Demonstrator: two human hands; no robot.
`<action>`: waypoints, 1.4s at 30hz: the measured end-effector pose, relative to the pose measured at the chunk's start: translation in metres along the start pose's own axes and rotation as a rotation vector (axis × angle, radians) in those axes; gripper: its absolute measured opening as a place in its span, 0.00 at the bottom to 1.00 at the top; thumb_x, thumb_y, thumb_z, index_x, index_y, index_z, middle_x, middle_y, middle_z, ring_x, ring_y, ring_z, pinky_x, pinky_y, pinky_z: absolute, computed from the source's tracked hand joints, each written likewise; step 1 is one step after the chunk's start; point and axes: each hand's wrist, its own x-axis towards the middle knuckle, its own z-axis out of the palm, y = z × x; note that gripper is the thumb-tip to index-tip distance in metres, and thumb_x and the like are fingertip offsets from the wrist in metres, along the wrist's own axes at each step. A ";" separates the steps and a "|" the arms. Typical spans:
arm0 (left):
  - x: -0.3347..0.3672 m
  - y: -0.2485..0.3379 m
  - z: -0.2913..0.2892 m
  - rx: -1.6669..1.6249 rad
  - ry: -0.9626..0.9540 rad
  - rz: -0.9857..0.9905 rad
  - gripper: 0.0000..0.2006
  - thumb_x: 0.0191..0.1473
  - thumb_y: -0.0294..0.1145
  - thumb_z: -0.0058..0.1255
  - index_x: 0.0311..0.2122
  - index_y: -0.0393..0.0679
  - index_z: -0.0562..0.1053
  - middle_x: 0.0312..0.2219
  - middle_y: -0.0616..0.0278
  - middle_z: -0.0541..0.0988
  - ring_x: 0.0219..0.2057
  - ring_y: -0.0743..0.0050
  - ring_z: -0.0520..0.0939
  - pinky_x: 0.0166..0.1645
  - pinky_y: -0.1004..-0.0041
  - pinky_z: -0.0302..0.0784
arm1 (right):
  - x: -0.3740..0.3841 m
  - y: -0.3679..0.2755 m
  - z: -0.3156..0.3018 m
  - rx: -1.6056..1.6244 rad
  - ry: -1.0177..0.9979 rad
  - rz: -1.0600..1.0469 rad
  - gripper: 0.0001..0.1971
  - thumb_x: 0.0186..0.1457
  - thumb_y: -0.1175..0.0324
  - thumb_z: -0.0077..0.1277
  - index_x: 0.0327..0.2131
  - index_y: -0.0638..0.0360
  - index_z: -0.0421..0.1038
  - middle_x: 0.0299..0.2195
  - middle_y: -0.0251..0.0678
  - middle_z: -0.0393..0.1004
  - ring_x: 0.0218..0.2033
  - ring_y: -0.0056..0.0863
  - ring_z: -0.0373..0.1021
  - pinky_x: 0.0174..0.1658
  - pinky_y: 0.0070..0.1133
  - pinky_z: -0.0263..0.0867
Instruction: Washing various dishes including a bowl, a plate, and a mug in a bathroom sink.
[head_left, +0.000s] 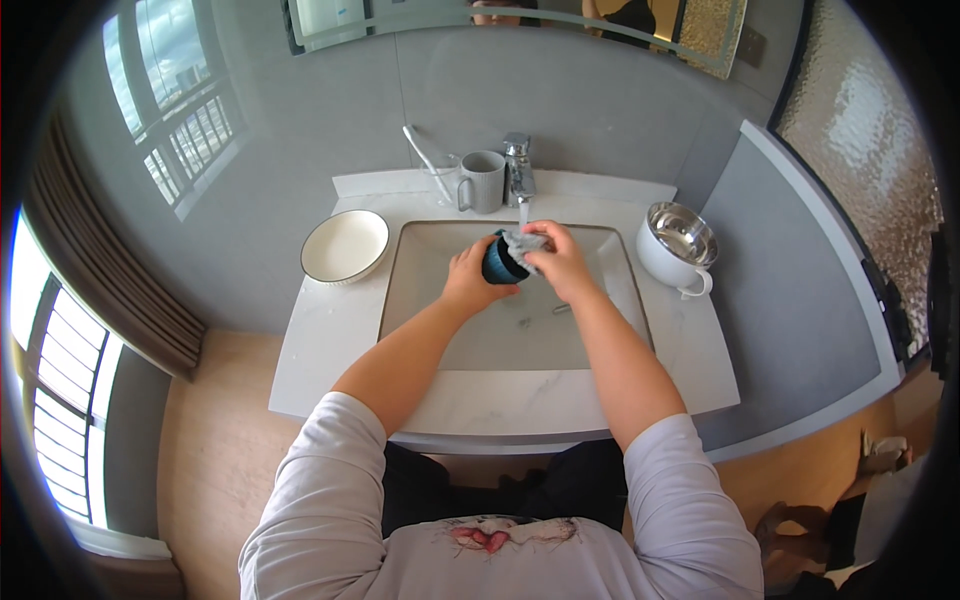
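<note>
Over the sink [445,340], my left hand [468,278] is wrapped round a dark teal cup [497,265], tilted with its mouth turned to the right. My right hand [562,264] pinches a crumpled grey cloth [522,244] against the cup's rim. Part of the cloth seems to reach into the mouth; how far in is hidden. Just behind the hands, a thin stream of water [524,211] runs down from the chrome faucet [518,170].
A cream bowl with a dark rim [345,247] sits on the counter's left. Beside the faucet stand a grey ribbed mug [484,182] and a clear glass holding a white toothbrush [427,158]. On the right is a white, steel-lined cup [677,245]. Another person [845,525] shows at lower right.
</note>
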 end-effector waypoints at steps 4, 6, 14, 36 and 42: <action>0.002 -0.002 -0.003 0.030 -0.009 0.035 0.46 0.28 0.43 0.73 0.57 0.50 0.64 0.47 0.55 0.74 0.52 0.50 0.70 0.58 0.59 0.61 | -0.008 -0.005 0.015 -0.632 -0.007 -0.334 0.10 0.46 0.74 0.55 0.35 0.60 0.72 0.41 0.43 0.72 0.41 0.38 0.70 0.48 0.31 0.65; 0.003 0.001 -0.004 0.002 0.028 0.053 0.46 0.28 0.43 0.73 0.57 0.51 0.64 0.47 0.56 0.74 0.51 0.50 0.70 0.57 0.59 0.62 | -0.007 -0.011 0.018 -1.003 -0.091 -0.481 0.11 0.54 0.62 0.51 0.34 0.59 0.75 0.43 0.46 0.74 0.44 0.44 0.69 0.55 0.36 0.59; -0.007 0.023 -0.015 0.112 0.068 0.143 0.45 0.27 0.40 0.74 0.55 0.49 0.65 0.49 0.55 0.72 0.51 0.50 0.69 0.55 0.59 0.68 | -0.006 0.002 0.017 -0.059 -0.300 0.244 0.28 0.57 0.50 0.49 0.51 0.64 0.68 0.45 0.38 0.71 0.44 0.30 0.66 0.47 0.25 0.60; 0.006 0.002 -0.013 -0.909 -0.351 -0.471 0.38 0.46 0.37 0.64 0.59 0.52 0.55 0.51 0.56 0.66 0.51 0.64 0.69 0.50 0.67 0.69 | 0.004 0.015 0.003 -0.188 0.060 0.065 0.17 0.54 0.57 0.57 0.36 0.63 0.73 0.30 0.31 0.75 0.31 0.17 0.68 0.35 0.18 0.65; 0.011 -0.003 -0.015 -0.998 -0.318 -0.670 0.32 0.57 0.62 0.44 0.56 0.49 0.60 0.44 0.51 0.73 0.24 0.58 0.80 0.27 0.71 0.73 | 0.002 0.003 -0.003 0.049 -0.106 0.243 0.24 0.57 0.47 0.52 0.40 0.60 0.75 0.37 0.32 0.76 0.38 0.20 0.69 0.45 0.20 0.61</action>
